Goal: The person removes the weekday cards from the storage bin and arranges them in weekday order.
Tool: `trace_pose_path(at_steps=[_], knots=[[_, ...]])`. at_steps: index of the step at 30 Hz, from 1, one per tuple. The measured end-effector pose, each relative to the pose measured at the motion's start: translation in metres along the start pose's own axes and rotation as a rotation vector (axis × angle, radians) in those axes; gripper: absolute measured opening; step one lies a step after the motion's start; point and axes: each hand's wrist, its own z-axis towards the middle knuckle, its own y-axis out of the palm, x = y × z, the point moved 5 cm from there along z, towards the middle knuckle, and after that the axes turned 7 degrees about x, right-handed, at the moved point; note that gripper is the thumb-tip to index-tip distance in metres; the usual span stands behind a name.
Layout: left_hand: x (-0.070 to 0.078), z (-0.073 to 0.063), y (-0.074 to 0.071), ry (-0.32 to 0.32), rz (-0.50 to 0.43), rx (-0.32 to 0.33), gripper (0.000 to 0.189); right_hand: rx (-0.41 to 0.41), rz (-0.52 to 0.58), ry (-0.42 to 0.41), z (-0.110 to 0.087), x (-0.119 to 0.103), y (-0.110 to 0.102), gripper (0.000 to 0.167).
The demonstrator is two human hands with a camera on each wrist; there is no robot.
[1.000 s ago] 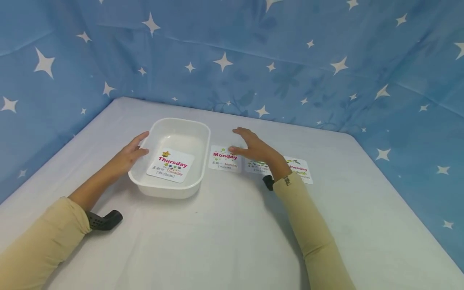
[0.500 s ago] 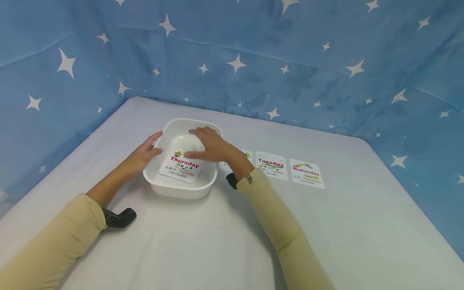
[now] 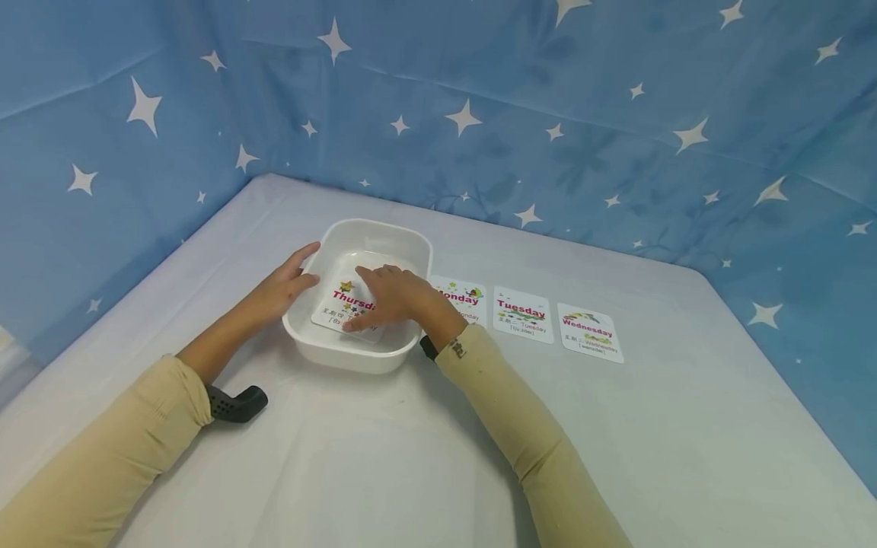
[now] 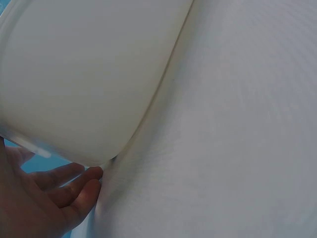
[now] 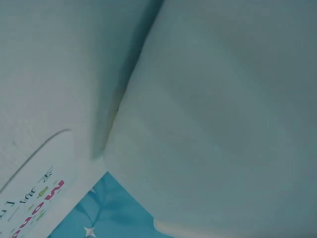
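A white plastic basin (image 3: 346, 359) stands on the table with a "Thursday" card (image 3: 330, 313) lying inside it. My left hand (image 3: 281, 289) is at the basin's left side, index finger and thumb extended at the rim. In the left wrist view its loosely bent fingers (image 4: 81, 198) lie right against the basin's outer wall. My right hand (image 3: 392, 297) reaches into the basin over the Thursday card, fingers spread and thumb near the card's lower edge, covering the card's right part. The right wrist view shows the basin's wall (image 5: 208, 124) but not the hand.
To the basin's right, a "Monday" card (image 3: 466, 298), a "Tuesday" card (image 3: 523, 318) and a "Wednesday" card (image 3: 591, 335) lie in a row on the white-covered table (image 3: 685, 426). A blue curtain with white stars (image 3: 507, 91) hangs behind the table.
My right hand has moved left from above the Monday card into the basin and down over the Thursday card. The left hand stays at the rim. The head view has shifted slightly.
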Motion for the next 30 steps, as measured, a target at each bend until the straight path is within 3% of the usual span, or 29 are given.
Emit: trace_pose_path(at_steps=[8, 14, 30], knots=[[0.0021, 0.0017, 0.0033, -0.001, -0.016, 0.001, 0.061, -0.090, -0.019, 0.070, -0.0043, 0.0029, 0.0039, 0.104], [0.0019, 0.0007, 0.0031, -0.009, -0.010, 0.003, 0.060, -0.106, -0.032, 0.073, -0.0052, 0.0017, 0.0056, 0.101], [0.0011, -0.0016, 0.0013, -0.013, -0.005, 0.002, 0.061, -0.016, -0.097, -0.019, -0.0073, -0.0043, 0.0009, 0.095]])
